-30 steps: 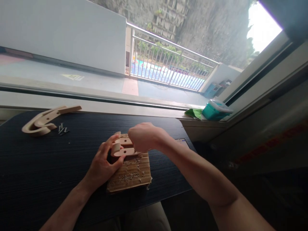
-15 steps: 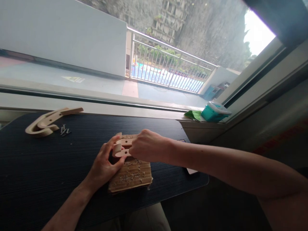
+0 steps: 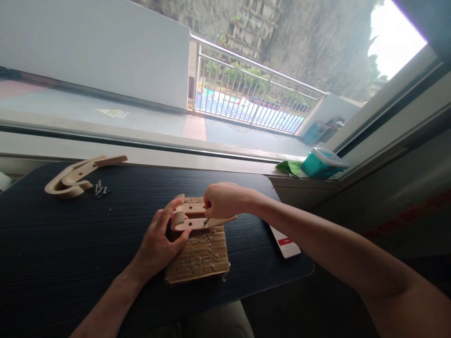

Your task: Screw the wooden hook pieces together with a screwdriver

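My left hand is closed around the curved end of a pale wooden hook, its thumb against the near side. Two parallel wooden arms with dark holes show there; whether they are one piece or two I cannot tell. They lie on a stack of corrugated cardboard pitted with holes. Over the arms my right hand is curled, fingers down. A small dark screw-like piece stands in the nearer arm just under those fingers. What the right fingers grip is hidden.
More curved wooden hooks lie at the table's far left, beside several loose screws. A white phone-like slab rests near the right edge of the dark table. On the sill sit a teal box and a green cloth.
My right hand has lifted slightly and turned, uncovering more of the wooden arms and the small dark piece. The left hand keeps its hold. The whole view has shifted a little.
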A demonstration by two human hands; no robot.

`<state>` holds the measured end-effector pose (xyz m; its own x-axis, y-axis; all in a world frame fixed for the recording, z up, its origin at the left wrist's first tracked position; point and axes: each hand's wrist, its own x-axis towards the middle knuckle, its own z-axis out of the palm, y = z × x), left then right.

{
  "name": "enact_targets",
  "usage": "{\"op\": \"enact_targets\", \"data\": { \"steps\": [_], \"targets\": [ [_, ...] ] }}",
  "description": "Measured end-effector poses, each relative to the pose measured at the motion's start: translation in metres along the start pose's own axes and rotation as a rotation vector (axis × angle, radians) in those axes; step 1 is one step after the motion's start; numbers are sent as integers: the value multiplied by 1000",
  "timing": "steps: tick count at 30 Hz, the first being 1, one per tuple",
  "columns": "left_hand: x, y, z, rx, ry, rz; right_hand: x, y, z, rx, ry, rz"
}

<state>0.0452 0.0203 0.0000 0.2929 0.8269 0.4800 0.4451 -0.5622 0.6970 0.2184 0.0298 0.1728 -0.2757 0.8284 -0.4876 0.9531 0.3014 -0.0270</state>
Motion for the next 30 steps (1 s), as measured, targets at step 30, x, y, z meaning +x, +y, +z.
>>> {"op": "enact_targets", "data": {
  "steps": [30],
  "targets": [
    [0,2,0,-19,-12,-17,-12,-4,-5,-161,-6,-64]
  ]
}}
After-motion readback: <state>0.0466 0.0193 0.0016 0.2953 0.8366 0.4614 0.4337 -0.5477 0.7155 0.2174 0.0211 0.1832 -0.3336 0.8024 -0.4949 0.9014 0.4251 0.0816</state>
